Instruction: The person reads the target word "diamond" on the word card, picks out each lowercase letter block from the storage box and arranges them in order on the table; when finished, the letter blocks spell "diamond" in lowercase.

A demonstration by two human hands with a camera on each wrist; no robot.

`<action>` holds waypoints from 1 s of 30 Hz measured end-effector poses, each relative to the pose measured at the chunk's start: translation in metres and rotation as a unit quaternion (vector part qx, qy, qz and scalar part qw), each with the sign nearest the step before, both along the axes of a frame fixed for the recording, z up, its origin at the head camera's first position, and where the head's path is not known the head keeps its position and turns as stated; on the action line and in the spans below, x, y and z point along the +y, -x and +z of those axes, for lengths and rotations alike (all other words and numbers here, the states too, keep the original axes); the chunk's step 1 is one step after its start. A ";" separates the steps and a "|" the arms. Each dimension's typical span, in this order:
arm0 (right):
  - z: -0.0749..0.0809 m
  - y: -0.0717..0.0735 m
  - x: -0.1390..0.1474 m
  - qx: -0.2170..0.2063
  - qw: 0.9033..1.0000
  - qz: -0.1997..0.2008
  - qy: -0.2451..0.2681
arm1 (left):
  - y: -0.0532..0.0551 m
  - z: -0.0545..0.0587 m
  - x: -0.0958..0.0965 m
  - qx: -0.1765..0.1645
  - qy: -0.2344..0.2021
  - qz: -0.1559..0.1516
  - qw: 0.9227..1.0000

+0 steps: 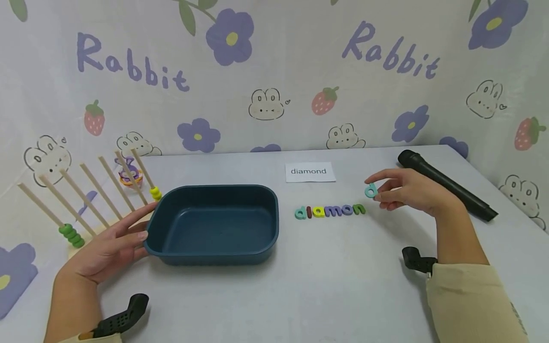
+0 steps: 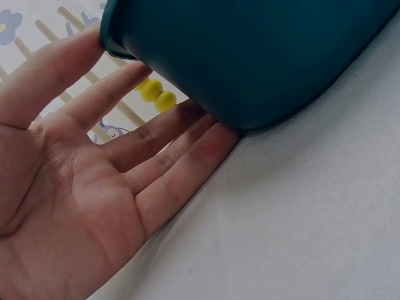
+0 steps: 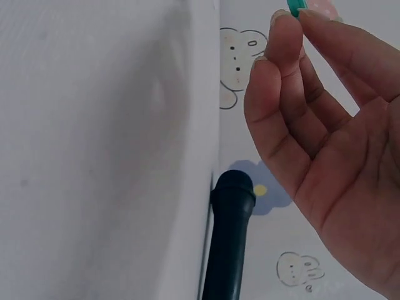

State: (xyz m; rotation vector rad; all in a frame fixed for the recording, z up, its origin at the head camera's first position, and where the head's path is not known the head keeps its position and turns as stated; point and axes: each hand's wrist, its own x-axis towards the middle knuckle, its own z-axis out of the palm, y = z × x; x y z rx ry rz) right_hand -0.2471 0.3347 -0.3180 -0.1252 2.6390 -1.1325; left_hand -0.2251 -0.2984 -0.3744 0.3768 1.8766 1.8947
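Between the thumb and fingertips of my right hand (image 1: 411,190) a small teal letter d (image 1: 371,191) is pinched, held above the white surface. Just left of it lies a row of coloured letters (image 1: 330,211), reading d, i, a, m, o, n. My left hand (image 1: 111,245) is at the left end of a dark blue rectangular tub (image 1: 210,259). In the left wrist view its thumb touches the tub's rim (image 2: 112,44), while the other fingers (image 2: 178,178) reach fairly straight against the outer wall. A white card (image 1: 310,172) printed "diamond" lies behind the letter row.
A black microphone (image 1: 448,186) lies beyond my right hand. To the far left stands a rack of wooden pegs (image 1: 94,190) with green beads (image 1: 71,235) and yellow beads (image 1: 156,193). A small purple and orange toy (image 1: 130,174) is behind it. A patterned cloth (image 1: 274,71) hangs at the back.
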 end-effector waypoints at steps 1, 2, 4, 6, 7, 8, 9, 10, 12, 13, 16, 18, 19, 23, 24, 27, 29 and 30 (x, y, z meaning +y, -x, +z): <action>-0.002 0.001 0.001 -0.007 1.000 -0.002 0.003 | 0.000 0.000 0.000 0.001 -0.001 -0.001 1.000; -0.004 0.002 0.003 -0.014 1.000 -0.004 0.005 | 0.000 0.000 -0.001 0.001 -0.001 -0.001 1.000; -0.009 0.004 0.005 -0.028 1.000 -0.006 0.009 | 0.000 0.000 -0.002 0.001 0.001 -0.001 1.000; -0.015 0.006 0.008 -0.039 0.999 -0.006 0.009 | 0.000 -0.001 -0.002 0.000 0.004 0.001 1.000; -0.018 0.007 0.009 -0.042 0.999 -0.004 0.008 | 0.000 -0.001 -0.002 0.000 0.007 0.002 1.000; -0.021 0.008 0.010 -0.045 0.999 -0.002 0.006 | 0.000 -0.001 -0.001 -0.001 0.009 0.004 1.000; -0.024 0.009 0.012 -0.047 0.999 0.001 0.003 | 0.000 -0.001 -0.001 -0.002 0.011 0.006 1.000; -0.026 0.010 0.012 -0.048 0.999 0.003 0.000 | 0.000 -0.001 -0.001 -0.003 0.013 0.008 1.000; -0.028 0.010 0.013 -0.047 0.999 0.007 -0.006 | 0.001 0.000 0.000 -0.003 0.015 0.010 1.000; -0.028 0.011 0.013 -0.047 0.999 0.007 -0.009 | 0.001 0.000 0.000 -0.004 0.015 0.011 1.000; -0.027 0.010 0.013 -0.044 0.999 0.008 -0.018 | 0.002 -0.001 0.000 -0.003 0.010 0.012 1.000; -0.027 0.010 0.013 -0.041 0.999 0.009 -0.026 | 0.003 -0.002 0.000 -0.004 0.007 0.013 1.000; -0.028 0.011 0.013 -0.041 0.999 0.009 -0.030 | 0.003 -0.003 -0.001 -0.005 0.005 0.014 1.000; -0.030 0.012 0.013 -0.049 0.998 0.010 -0.044 | 0.004 -0.005 -0.001 -0.008 0.000 0.015 1.000; -0.031 0.013 0.013 -0.053 0.997 0.009 -0.046 | 0.004 -0.005 -0.001 -0.009 -0.001 0.013 1.000; -0.031 0.014 0.012 -0.059 0.997 0.007 -0.054 | 0.003 -0.004 -0.001 -0.009 0.000 0.009 1.000; -0.032 0.014 0.012 -0.061 0.997 0.005 -0.056 | 0.003 -0.003 -0.001 -0.009 0.002 0.009 1.000; -0.032 0.014 0.011 -0.062 0.996 0.005 -0.057 | 0.003 -0.003 -0.001 -0.009 0.003 0.009 1.000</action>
